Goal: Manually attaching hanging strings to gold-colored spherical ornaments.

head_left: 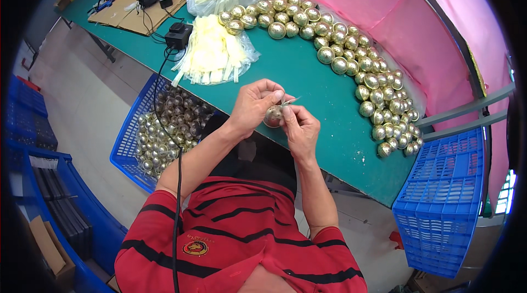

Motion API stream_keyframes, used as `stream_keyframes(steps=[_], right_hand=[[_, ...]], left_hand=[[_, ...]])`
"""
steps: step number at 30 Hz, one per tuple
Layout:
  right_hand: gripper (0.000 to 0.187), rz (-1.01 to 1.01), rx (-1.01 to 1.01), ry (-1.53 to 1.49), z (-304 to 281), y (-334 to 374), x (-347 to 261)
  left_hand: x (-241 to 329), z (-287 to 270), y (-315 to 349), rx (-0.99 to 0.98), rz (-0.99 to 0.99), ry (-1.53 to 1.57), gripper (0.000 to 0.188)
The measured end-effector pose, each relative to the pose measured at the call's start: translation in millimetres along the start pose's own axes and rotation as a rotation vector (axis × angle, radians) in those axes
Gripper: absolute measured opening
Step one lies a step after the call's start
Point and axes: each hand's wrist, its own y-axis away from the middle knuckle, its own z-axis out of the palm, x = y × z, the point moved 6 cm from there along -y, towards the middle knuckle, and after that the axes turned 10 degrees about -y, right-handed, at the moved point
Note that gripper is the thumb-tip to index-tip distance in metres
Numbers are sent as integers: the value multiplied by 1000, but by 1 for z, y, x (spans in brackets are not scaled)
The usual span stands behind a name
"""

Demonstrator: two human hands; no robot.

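Observation:
Near the front edge of the table, both hands meet at one shiny gold ball [272, 118], which looks like a hanging ornament. My left hand [253, 105] is closed round its upper left side, thumb and forefinger pinched at its top. From the right, my right hand [302, 130] grips it with the thumb and bent fingers at the same spot. A thin pale strip [291, 100] sticks out between the fingertips; how it joins the ball is hidden.
Several gold balls [340, 65] line the table's far and right edges. Pale yellow strips [211, 54] lie in bundles beside a black device [178, 35] with a cable. A blue basket of balls [164, 134] stands at left, stacked blue crates [439, 199] at right.

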Motion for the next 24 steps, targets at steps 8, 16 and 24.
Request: stream_keyframes(steps=[8,16,24], right_hand=[[15,-173,23,82,6,1,-13],[19,51,97,-104,6,-1,4],[20,57,117,-118,0,-1,10]], left_hand=[[-4,-3,0,-4,-37,-3,17],[-11,-3,4,-8,-67,-10,17],[-7,0,12,-62,-15,-53,28]])
